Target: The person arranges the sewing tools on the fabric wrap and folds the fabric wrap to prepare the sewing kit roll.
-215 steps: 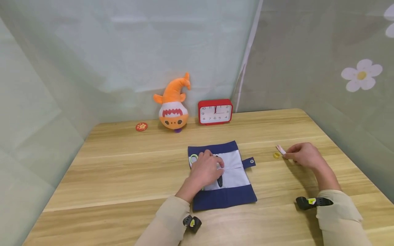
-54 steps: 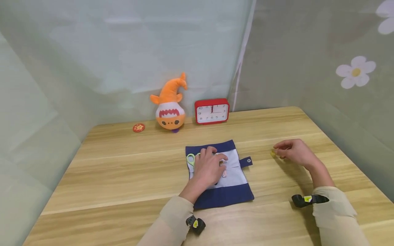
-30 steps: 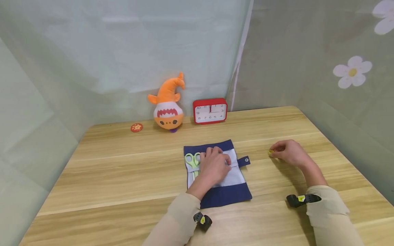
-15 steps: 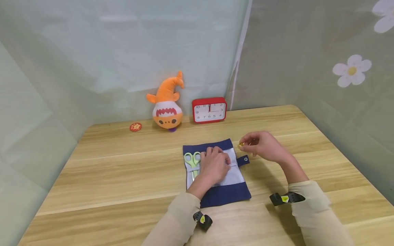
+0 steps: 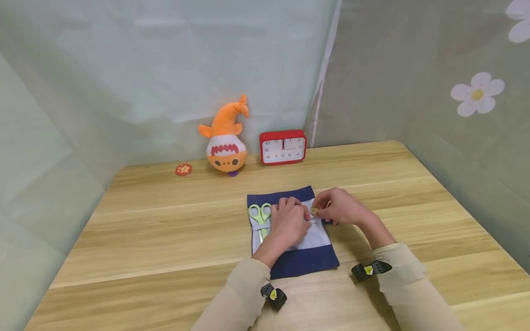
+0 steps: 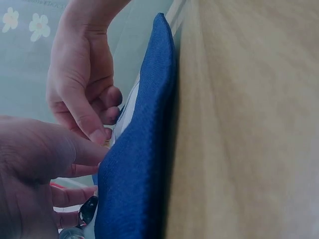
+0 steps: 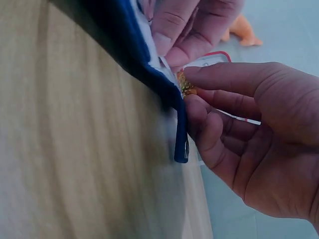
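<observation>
A navy blue fabric pouch (image 5: 304,265) with a pale grey lining lies unfolded on the table. Green-handled scissors (image 5: 260,216) are tucked under its elastic band (image 5: 313,221) on the left. My left hand (image 5: 287,223) rests over the lining, its thumb and forefinger pinching the band near the right side. Between right thumb and forefinger, a small gold dimpled thimble (image 7: 186,84) is held at the band. That right hand (image 5: 339,207) is beside the left fingertips, above the snap tab (image 7: 182,144). A black item (image 6: 88,210) shows past the left fingers, partly hidden.
At the back of the wooden table (image 5: 165,248) sit an orange shark plush (image 5: 226,138), a red clock (image 5: 283,148) and a round red disc (image 5: 183,169). Fabric walls (image 5: 207,55) enclose the back and sides.
The right hand has left a small pale pink item on the pouch, taken up the thimble from the table at right and carried it left to the band. The left hand has shifted slightly right.
</observation>
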A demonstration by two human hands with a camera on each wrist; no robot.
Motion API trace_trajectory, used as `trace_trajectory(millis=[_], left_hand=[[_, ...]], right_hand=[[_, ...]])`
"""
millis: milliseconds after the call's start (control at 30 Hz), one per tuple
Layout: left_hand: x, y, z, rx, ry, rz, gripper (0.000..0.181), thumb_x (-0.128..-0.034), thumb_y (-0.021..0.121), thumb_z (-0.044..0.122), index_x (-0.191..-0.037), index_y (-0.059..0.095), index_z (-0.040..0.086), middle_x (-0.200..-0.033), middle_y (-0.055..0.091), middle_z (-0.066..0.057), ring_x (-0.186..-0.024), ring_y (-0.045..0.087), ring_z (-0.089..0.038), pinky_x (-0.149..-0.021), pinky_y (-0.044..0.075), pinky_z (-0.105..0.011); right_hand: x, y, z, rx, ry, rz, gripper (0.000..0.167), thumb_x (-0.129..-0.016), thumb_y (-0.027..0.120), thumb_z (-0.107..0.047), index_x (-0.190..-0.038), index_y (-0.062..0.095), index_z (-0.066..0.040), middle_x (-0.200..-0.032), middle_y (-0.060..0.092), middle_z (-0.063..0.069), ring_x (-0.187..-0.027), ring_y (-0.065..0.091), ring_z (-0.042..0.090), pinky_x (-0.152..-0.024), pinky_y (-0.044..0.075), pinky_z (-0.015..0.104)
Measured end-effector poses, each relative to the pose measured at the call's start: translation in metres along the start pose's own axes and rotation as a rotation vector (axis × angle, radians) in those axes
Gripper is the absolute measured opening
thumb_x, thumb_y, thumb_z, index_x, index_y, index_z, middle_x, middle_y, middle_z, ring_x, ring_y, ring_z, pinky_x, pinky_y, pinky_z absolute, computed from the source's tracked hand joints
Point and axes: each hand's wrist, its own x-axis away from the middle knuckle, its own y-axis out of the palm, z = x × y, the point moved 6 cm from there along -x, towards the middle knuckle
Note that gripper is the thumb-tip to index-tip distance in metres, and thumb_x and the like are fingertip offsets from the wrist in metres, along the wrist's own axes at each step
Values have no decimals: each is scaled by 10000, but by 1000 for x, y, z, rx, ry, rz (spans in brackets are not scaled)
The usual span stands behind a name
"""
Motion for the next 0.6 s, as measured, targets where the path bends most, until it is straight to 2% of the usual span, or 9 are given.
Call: trace_trajectory(millis=[233, 433, 600], left_hand=[[0, 0, -1, 12, -8, -9, 107, -975, 765, 320, -899, 765, 244, -1322, 639, -24, -1283, 485, -287, -971, 381, -477], [0, 0, -1, 17, -4, -6, 145, -1008, 711, 303, -887, 770, 249, -1327, 645, -30, -1278, 486, -286, -962, 386, -476], [0, 0, -1, 20, 2, -3, 134, -1020, 700, 307, -924, 777, 253, -1326, 646, -35, -1270, 486, -285, -952, 387, -474]], right_hand=[[-4, 5, -1, 48, -45, -1, 140, -924, 779, -78, -1063, 763, -66, -877, 695, 49, -768, 607, 177, -672, 506, 321], [-3, 6, -2, 23, -58, -17, 136, -931, 763, -59, -1066, 782, -57, -871, 714, 41, -773, 601, 173, -700, 489, 323], [-2, 5, -2, 14, -65, -21, 154, -953, 728, -61, -1089, 797, -50, -965, 762, 61, -794, 605, 178, -709, 486, 323]])
